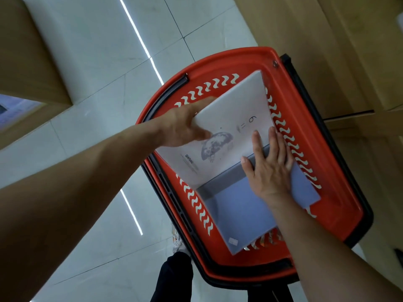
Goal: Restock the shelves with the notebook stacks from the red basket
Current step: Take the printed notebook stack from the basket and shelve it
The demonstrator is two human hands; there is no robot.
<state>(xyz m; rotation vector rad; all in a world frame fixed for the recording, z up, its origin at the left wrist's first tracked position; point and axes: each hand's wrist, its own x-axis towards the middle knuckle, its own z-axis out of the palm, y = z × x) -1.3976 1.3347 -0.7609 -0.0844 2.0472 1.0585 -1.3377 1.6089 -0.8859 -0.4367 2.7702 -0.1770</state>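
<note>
Red plastic basket (320, 149) seen beneath both hands, white planet-printed notebook stack (231, 118) inside it, gripped at its edge by the left hand (181, 127), pale blue notebook (237, 210) alongside, pressed under the flat, straight-fingered right hand (270, 168)

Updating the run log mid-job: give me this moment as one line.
stage: pickup | left hand: grips white notebook edge | right hand: flat on blue notebook | notebooks: in red basket
</note>
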